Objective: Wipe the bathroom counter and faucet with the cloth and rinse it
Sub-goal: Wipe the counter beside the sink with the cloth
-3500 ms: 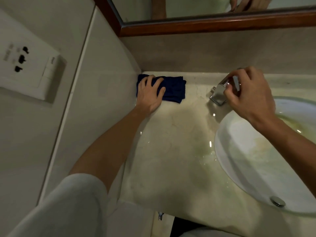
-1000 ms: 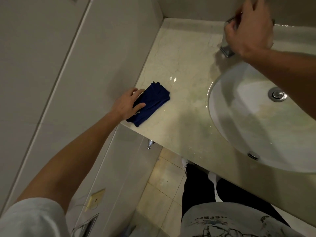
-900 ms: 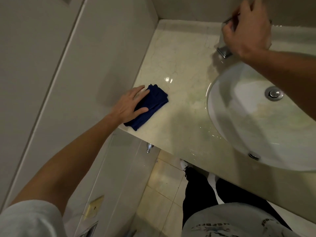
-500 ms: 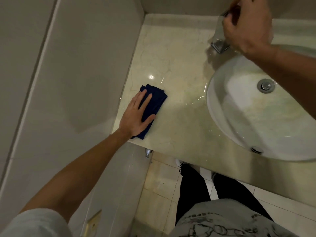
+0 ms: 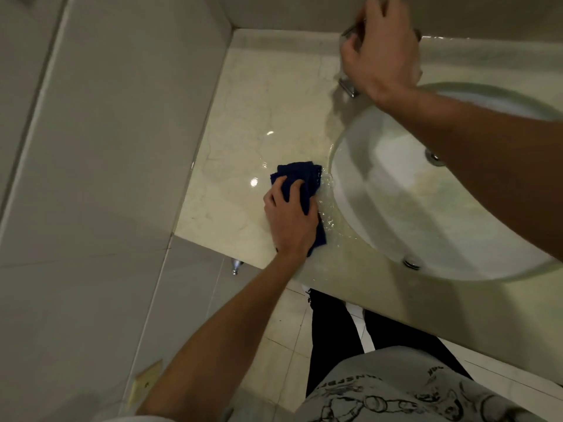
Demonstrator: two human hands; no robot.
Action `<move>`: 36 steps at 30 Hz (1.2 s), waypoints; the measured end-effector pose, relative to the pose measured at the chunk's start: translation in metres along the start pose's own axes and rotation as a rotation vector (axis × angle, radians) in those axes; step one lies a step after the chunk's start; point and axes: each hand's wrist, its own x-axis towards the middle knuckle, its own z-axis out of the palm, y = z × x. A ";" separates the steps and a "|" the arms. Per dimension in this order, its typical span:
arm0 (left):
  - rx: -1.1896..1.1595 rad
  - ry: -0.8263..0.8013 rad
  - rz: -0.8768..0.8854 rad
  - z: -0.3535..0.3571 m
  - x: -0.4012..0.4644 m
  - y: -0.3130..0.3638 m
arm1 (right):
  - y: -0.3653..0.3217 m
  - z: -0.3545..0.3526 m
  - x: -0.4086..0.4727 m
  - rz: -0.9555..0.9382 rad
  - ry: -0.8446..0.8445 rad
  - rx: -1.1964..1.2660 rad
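L hand grips the cloth, fingers curled into the fabric & bunching it, palm pressing it down on the counter. Cloth is dark blue, crumpled; most of it sticks out past the fingertips toward 12 o'clock, a small corner shows below the heel of the hand at approx 5 o'clock. It sits near the counter's front edge, just beside the sink rim, which lies at 3 o'clock from it. Can't tell if fabric actually touches the rim. A wet streak w/ ripples runs along the rim right next to the cloth.

R hand is up at 1 o'clock from the cloth, well apart, wrapped over the faucet. Fingers curl round the top part; only the chrome base & a bit of metal near the fingers show, rest hidden by the hand. R forearm crosses over the sink from the right edge of view.

Sink is white, oval, set in the counter; drain partly hidden by the forearm, overflow hole at the near wall. Counter is pale marble w/ light glints at 11 o'clock from the cloth.

Tiled wall at 9 o'clock. Under the counter: a small chrome valve, tiled floor, dark trousers, printed grey shirt at 6 o'clock.
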 end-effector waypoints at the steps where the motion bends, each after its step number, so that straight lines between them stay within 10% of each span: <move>1: -0.011 0.015 -0.013 0.006 -0.003 0.015 | 0.000 0.000 0.000 -0.008 0.001 0.001; 11: -0.440 0.000 0.047 0.037 0.016 0.144 | 0.004 -0.003 0.003 -0.059 -0.032 0.025; 17: -0.758 0.138 -0.099 -0.019 0.022 0.098 | 0.004 -0.008 0.002 -0.056 -0.061 0.026; 27: -0.261 0.045 0.044 -0.089 0.144 -0.066 | 0.004 -0.007 0.001 -0.047 -0.053 0.058; 36: -0.129 -0.103 0.274 -0.039 0.319 -0.071 | 0.002 0.001 0.004 0.003 -0.028 0.044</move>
